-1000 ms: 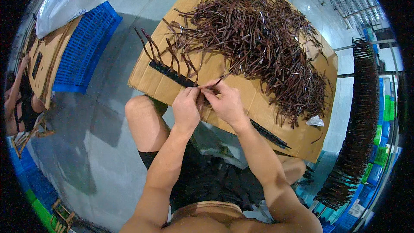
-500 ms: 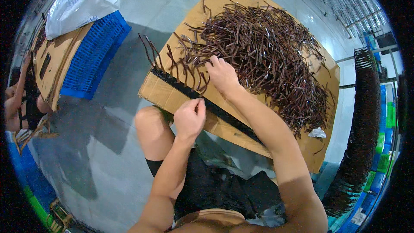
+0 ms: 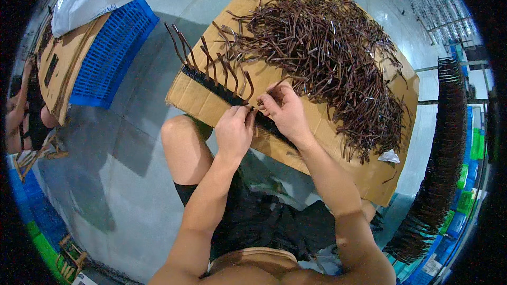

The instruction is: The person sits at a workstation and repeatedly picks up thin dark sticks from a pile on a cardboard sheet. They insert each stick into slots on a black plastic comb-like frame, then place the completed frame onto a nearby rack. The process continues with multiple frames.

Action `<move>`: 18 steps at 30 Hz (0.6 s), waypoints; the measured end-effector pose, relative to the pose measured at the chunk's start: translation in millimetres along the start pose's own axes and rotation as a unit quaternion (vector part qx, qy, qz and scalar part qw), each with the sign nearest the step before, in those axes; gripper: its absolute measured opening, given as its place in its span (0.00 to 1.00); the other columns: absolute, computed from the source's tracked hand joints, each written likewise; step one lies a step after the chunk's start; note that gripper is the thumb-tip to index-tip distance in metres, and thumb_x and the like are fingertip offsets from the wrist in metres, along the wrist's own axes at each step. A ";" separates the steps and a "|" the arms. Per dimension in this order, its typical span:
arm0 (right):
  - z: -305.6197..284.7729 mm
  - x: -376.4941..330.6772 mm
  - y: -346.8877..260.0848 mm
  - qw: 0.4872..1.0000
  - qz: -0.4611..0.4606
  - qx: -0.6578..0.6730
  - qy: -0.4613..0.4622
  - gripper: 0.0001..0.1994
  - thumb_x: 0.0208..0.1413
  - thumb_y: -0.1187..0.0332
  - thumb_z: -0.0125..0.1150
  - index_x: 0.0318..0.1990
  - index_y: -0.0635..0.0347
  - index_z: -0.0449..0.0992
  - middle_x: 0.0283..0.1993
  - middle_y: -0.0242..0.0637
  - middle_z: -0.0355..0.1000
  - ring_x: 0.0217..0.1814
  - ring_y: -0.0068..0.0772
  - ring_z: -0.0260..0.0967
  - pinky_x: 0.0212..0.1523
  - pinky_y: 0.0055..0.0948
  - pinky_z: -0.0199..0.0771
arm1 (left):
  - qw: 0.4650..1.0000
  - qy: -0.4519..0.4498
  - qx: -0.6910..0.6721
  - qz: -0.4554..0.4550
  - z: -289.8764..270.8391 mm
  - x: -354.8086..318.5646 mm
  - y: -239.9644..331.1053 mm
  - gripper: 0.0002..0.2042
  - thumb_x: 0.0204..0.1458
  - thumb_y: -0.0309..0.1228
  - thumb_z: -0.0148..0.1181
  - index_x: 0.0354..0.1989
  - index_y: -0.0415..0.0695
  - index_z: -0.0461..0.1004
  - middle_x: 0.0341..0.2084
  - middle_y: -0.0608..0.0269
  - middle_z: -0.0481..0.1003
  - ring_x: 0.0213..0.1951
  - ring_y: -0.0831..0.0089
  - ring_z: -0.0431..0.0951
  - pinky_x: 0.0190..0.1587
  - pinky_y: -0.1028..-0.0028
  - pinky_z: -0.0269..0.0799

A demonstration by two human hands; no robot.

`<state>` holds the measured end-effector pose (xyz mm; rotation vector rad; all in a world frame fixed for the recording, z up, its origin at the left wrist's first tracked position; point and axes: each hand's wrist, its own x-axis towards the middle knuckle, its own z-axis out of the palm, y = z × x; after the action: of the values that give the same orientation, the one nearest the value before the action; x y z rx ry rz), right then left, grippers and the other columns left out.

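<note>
Left of centre, the left hand pinches narrowly at the black bar, probably steadying it; what its fingertips hold is hidden. The right hand, fingers nearly closed, seems to grip a brown stem. The bar lies along the cardboard desk's near edge, perhaps for easy reach; bare cardboard separates it from the stem pile at upper right.

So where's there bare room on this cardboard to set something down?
On the cardboard, one bare patch lies right of the right hand, below the pile; another, narrower, lies between the black strip and the near edge, left of the left hand. It's crowded across the pile, and among the sticks standing along the strip's left end.
</note>
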<state>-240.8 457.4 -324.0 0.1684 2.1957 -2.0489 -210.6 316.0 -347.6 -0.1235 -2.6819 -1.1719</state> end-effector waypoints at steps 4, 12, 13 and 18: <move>5.5 -6.3 -0.2 0.998 -0.006 0.060 0.032 0.11 0.56 0.71 0.62 0.43 0.66 0.71 0.32 0.37 0.73 0.30 0.24 0.73 0.31 0.23 0.72 | 1.000 0.004 0.001 0.022 0.0 0.8 -0.3 0.06 0.50 0.27 0.60 0.34 0.40 0.77 0.29 0.53 0.76 0.33 0.53 0.76 0.36 0.61 0.72; 3.5 -7.8 2.7 0.996 0.000 -0.083 0.030 0.10 0.51 0.68 0.67 0.36 0.65 0.76 0.30 0.39 0.77 0.31 0.27 0.75 0.36 0.28 0.75 | 1.000 -0.008 0.002 0.022 0.4 0.1 -0.1 0.06 0.50 0.27 0.60 0.35 0.39 0.75 0.31 0.52 0.75 0.33 0.51 0.75 0.36 0.60 0.72; 0.5 -8.0 5.0 0.995 0.014 -0.089 0.038 0.10 0.50 0.68 0.67 0.36 0.64 0.76 0.30 0.39 0.77 0.31 0.28 0.75 0.36 0.28 0.75 | 1.000 -0.002 0.005 0.023 1.6 0.2 1.7 0.05 0.49 0.27 0.60 0.34 0.40 0.75 0.30 0.53 0.75 0.33 0.52 0.75 0.36 0.61 0.71; 4.6 -8.3 8.8 0.996 -0.039 -0.076 0.021 0.12 0.52 0.63 0.66 0.39 0.62 0.76 0.32 0.43 0.78 0.33 0.35 0.77 0.36 0.31 0.76 | 1.000 0.007 0.014 0.020 -0.2 -1.0 0.1 0.04 0.50 0.27 0.59 0.32 0.40 0.75 0.28 0.55 0.74 0.34 0.54 0.75 0.36 0.61 0.71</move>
<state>-231.0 453.5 -331.5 0.1142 2.4080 -1.9226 -209.6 315.9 -347.6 -0.1634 -2.6686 -1.1190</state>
